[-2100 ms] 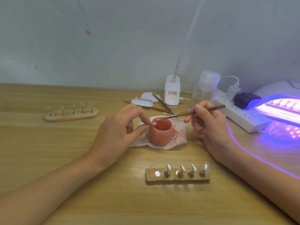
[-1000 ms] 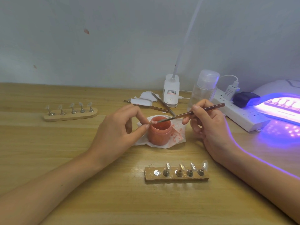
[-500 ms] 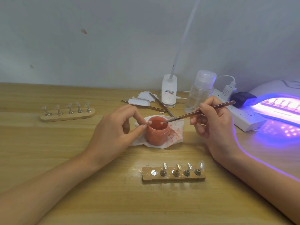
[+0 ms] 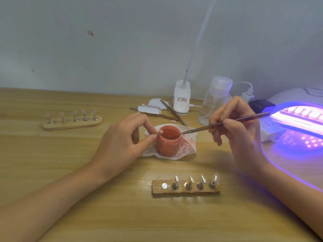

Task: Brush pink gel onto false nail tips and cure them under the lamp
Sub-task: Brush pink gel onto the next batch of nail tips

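Mid-desk (image 4: 104,215), on a tissue (image 4: 189,145): gel jar (image 4: 168,143). Straight in front, a tip holder (image 4: 185,190); another holder (image 4: 72,124) way off back-left. Bottle (image 4: 215,100) behind the jar. Far right, curing lamp (image 4: 300,116), power strip (image 4: 270,134) just left of it. Brush (image 4: 227,123) tip in the jar, from the right grip (image 4: 239,137); nail tip (image 4: 160,132) in the left grip (image 4: 122,145) at the jar's left rim.

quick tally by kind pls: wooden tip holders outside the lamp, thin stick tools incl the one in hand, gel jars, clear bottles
wooden tip holders: 2
thin stick tools: 3
gel jars: 1
clear bottles: 1
total: 7
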A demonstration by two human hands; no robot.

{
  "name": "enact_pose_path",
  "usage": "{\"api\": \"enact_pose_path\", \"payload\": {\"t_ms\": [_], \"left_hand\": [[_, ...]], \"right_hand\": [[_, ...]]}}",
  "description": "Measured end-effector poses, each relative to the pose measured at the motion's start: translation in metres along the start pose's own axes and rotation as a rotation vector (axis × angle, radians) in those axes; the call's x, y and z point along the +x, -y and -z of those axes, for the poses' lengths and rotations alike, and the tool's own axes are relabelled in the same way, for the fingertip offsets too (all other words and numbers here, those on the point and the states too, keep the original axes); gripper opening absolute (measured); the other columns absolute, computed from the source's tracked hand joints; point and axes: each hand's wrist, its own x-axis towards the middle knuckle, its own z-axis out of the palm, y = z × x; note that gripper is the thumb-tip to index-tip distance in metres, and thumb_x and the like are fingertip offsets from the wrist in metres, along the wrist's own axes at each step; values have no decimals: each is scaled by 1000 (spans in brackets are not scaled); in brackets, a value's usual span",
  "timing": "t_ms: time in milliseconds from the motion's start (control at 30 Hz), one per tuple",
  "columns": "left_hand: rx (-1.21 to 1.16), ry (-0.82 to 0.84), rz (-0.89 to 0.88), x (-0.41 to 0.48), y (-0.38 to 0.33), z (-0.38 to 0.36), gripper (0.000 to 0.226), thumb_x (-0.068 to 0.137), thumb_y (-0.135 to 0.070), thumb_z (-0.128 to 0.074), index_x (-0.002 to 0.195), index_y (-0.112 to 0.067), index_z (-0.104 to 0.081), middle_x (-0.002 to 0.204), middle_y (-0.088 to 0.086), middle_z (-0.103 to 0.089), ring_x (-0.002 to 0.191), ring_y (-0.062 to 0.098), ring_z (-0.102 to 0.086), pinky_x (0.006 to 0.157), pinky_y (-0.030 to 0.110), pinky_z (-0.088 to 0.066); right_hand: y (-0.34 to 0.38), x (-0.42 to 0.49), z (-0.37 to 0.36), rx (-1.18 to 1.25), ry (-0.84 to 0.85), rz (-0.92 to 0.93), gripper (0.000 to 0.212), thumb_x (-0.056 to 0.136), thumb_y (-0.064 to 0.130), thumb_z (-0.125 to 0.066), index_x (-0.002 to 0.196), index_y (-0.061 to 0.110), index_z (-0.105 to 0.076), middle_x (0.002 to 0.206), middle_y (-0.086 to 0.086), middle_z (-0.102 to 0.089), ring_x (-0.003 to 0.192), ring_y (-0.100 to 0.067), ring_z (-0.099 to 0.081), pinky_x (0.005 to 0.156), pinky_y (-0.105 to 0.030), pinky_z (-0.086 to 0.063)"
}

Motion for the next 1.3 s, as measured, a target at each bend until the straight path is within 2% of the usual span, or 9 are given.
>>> {"api": "enact_pose_path", "payload": {"t_ms": [233,400,533,633,733,900,1033,1200,1300], "left_hand": [[-4,6,-9,0,0,2,12,86,-38,-73,83,-30,-65,83,-10,-60,59,15,-48,54,35,-44],[46,15,16,1,-9,9,12,82,-23,-77,83,-30,-67,81,-13,-62,58,12,-49,55,26,-41],[-105,-72,64,11,-25,28,10,83,-18,-77,82,-24,-69,71,-21,-65,47,-2,-47,52,1,-33],[-228,2,66,6,-33,40,13,81,-31,-80,81,-26,-68,91,-9,-74,55,4,-50,49,10,-37],[-277,157,135,-18,-36,34,14,77,-42,-70,81,-28,-68,93,-9,-75,60,6,-52,49,15,-38],[-312,375,179,-39,-38,15,13,80,-20,-81,78,-29,-72,100,-11,-72,74,1,-55,59,4,-38],[-269,400,154,-43,-41,10,20,79,-17,-81,77,-34,-70,95,-11,-69,74,5,-54,60,3,-36],[-187,386,135,-44,-41,9,8,78,-40,-68,83,-34,-67,94,-14,-69,79,12,-57,61,6,-35],[-186,388,132,-45,-41,9,7,81,-36,-67,85,-31,-65,93,-16,-69,78,8,-59,62,5,-36]], "right_hand": [[-1,0,7,-58,11,84,17,79,11,-43,84,24,-53,74,0,-57,51,-19,-45,46,-21,-37],[-3,-6,7,-776,294,528,16,103,17,-42,106,18,-58,110,0,-54,86,-22,-60,75,-28,-49],[-4,-7,5,-1062,364,699,16,106,21,-40,113,21,-54,118,-1,-48,97,-19,-54,89,-24,-40],[-6,-8,5,-1121,405,731,16,106,21,-39,115,21,-52,121,-1,-47,99,-19,-52,92,-26,-37],[-9,-8,3,-1173,426,777,16,106,21,-39,115,22,-52,123,-1,-47,103,-21,-52,94,-31,-38],[-13,-8,2,-1228,402,829,15,106,23,-41,115,24,-53,124,1,-48,115,-19,-52,103,-33,-34],[-15,-9,3,-1243,416,836,15,105,24,-43,116,25,-53,125,2,-49,117,-19,-51,105,-33,-33],[-15,-9,3,-1244,422,828,15,105,24,-44,116,25,-54,125,1,-49,117,-20,-51,105,-34,-33],[-14,-9,2,-1240,431,814,15,106,25,-42,116,24,-54,125,1,-49,117,-19,-51,104,-34,-33]]}}
